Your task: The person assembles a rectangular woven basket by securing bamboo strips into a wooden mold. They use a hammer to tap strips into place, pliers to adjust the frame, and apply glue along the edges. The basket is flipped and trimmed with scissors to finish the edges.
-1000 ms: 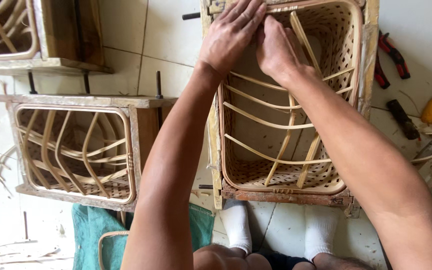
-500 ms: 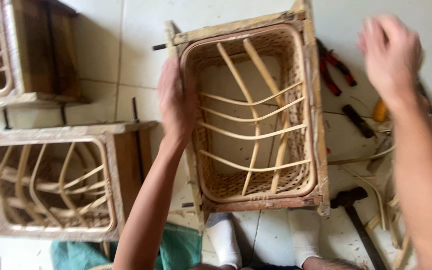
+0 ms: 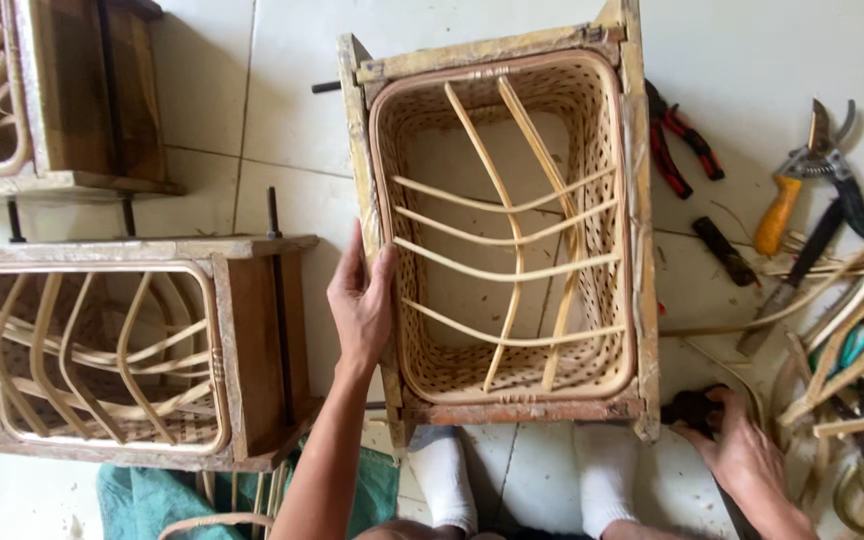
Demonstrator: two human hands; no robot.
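Nearest the person, the right hand (image 3: pixel 737 455) closes on a dark tool head (image 3: pixel 690 408) at the near right corner of the rectangular wooden frame holding a woven rattan basket (image 3: pixel 505 235). The left hand (image 3: pixel 360 300) clasps the frame's left rail, apparently steadying it. The basket opens upward, long axis running away from the person. Red-handled pliers (image 3: pixel 680 135) lie beyond the frame's right side.

Wood-framed rattan basket (image 3: pixel 512 240), open side up
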